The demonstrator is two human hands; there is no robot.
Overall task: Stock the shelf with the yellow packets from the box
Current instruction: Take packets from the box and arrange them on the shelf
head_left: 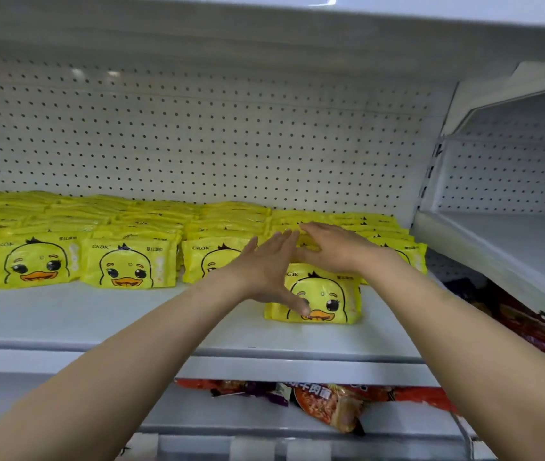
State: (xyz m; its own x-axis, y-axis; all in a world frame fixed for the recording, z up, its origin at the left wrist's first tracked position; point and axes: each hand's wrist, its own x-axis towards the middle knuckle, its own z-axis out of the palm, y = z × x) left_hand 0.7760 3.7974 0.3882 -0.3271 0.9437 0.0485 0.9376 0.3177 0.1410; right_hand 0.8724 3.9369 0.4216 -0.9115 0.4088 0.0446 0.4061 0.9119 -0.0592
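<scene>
Overhead, a white upper shelf [264, 15] roofs the whole bay, and behind the goods a white pegboard back panel [198, 134] dotted with small dark holes runs from the left edge to a slotted upright post [429, 181] on the right. Beyond that post a neighbouring bay [514, 227] carries a white shelf that looks tilted in this wide view and shows no goods on its visible part.

Below, the white shelf [98, 314] being stocked is a smooth, flat board with a pale front lip. Its back half is filled with yellow packets [124, 264] standing in rows several deep, each front printed with a cartoon duck face; the front strip of the board is bare. 1 front packet [329, 294] stands upright ahead of the others, toward the right, closer to the lip and touching the row behind it.

Under the lip, a lower shelf holds red and orange snack bags [331, 404] lying loosely, and more red packaging shows at the far right.

2 bare forearms reach up from the bottom corners. The left hand [268, 271] lies flat with fingers straight and close together, its thumb spread down across the face of the front packet. The right hand [334, 247] rests palm down on the tops of the packets just behind, fingers extended and together, gripping nothing. The fingertips of both hands nearly meet.
</scene>
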